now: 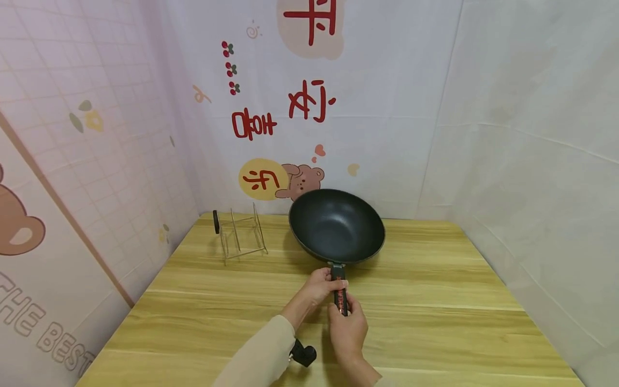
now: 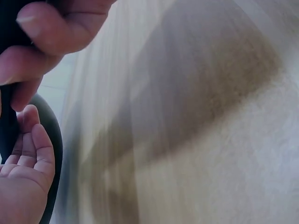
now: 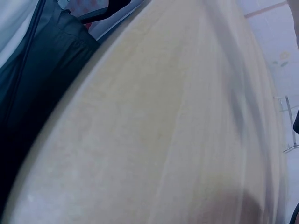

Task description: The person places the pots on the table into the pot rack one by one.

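A black wok (image 1: 336, 228) is held over the tabletop with its dark inner side facing me in the head view. My left hand (image 1: 316, 287) grips its black handle (image 1: 340, 295) close to the pan, thumb across the top. Nearer the handle's end, my right hand (image 1: 349, 330) holds on with thumb and fingers at either side. In the left wrist view, curled fingers of the left hand (image 2: 60, 28) wrap the dark handle, and the right hand (image 2: 25, 182) shows lower down. Most of the right hand is out of the right wrist view.
A wire rack (image 1: 242, 236) with a black end piece stands at the table's back left. Printed cloth (image 1: 387, 107) hangs behind the wooden table (image 1: 435, 322) and along both sides. A small black piece (image 1: 303, 355) shows beside the left sleeve.
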Action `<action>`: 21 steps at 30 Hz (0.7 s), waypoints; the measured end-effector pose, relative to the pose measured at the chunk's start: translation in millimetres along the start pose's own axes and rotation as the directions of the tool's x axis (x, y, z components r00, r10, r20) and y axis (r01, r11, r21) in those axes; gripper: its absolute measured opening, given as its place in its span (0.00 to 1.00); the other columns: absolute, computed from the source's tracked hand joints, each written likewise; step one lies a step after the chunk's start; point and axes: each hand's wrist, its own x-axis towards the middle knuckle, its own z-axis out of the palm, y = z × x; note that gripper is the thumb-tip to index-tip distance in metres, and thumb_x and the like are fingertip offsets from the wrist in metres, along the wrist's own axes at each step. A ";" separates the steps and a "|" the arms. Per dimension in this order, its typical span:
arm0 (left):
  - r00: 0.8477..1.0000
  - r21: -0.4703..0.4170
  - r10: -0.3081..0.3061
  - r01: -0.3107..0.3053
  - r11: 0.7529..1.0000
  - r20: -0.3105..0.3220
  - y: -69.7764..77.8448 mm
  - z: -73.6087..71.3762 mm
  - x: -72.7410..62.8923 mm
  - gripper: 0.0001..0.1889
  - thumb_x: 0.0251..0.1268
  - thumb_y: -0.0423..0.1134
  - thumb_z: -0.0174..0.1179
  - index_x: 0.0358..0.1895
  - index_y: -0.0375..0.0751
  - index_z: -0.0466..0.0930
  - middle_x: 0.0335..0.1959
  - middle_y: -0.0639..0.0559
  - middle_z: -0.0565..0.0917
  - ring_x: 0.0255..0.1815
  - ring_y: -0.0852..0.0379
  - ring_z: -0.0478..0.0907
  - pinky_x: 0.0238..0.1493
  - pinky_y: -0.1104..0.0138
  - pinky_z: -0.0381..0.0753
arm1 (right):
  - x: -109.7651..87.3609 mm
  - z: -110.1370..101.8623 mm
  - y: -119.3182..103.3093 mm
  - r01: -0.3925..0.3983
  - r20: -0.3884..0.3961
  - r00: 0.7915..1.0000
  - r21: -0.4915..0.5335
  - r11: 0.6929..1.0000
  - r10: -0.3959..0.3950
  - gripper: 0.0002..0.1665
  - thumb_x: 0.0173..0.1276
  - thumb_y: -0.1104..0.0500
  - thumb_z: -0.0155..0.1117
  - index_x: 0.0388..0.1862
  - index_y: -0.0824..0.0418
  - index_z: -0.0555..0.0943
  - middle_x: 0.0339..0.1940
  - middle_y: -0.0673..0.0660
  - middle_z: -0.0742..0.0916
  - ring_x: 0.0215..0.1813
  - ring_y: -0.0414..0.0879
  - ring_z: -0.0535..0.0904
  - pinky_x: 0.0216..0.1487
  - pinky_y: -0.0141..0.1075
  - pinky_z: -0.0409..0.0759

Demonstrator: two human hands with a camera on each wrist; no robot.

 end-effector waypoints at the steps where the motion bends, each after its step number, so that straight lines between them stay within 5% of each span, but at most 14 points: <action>1: 1.000 0.003 0.007 -0.007 1.000 0.002 1.6 -1.1 -0.6 0.19 0.62 0.30 0.67 0.52 0.25 0.74 0.37 0.45 0.86 0.37 0.56 0.82 0.47 0.62 0.80 | 0.2 0.0 -1.4 -0.001 0.004 1.000 0.017 1.000 0.001 0.24 0.60 0.64 0.69 0.57 0.67 0.81 0.50 0.62 0.86 0.50 0.52 0.80 0.47 0.40 0.77; 10: 0.994 -0.122 0.101 -0.094 0.988 0.046 19.5 -12.6 -6.3 0.22 0.71 0.34 0.60 0.61 0.24 0.70 0.46 0.42 0.84 0.45 0.55 0.82 0.56 0.58 0.77 | 6.3 -0.9 -24.9 -0.128 0.142 0.986 0.274 0.953 0.092 0.24 0.64 0.63 0.67 0.59 0.67 0.78 0.38 0.59 0.83 0.25 0.48 0.79 0.24 0.33 0.79; 16: 0.988 -0.302 0.108 -0.070 0.951 0.112 25.6 -17.2 -8.2 0.25 0.75 0.36 0.56 0.69 0.28 0.64 0.54 0.38 0.81 0.50 0.54 0.82 0.57 0.62 0.77 | 7.0 -2.0 -39.6 -0.209 0.217 0.968 0.408 0.889 0.128 0.26 0.66 0.64 0.65 0.62 0.68 0.75 0.34 0.56 0.80 0.20 0.40 0.75 0.20 0.29 0.74; 21: 0.966 -0.430 0.115 -0.006 0.903 0.230 23.6 -19.6 -7.3 0.19 0.80 0.35 0.48 0.68 0.32 0.65 0.51 0.46 0.84 0.50 0.55 0.82 0.56 0.64 0.77 | 4.3 -0.2 -44.8 -0.243 0.247 0.959 0.457 0.856 0.141 0.27 0.66 0.64 0.67 0.63 0.68 0.74 0.35 0.55 0.80 0.20 0.38 0.74 0.19 0.26 0.73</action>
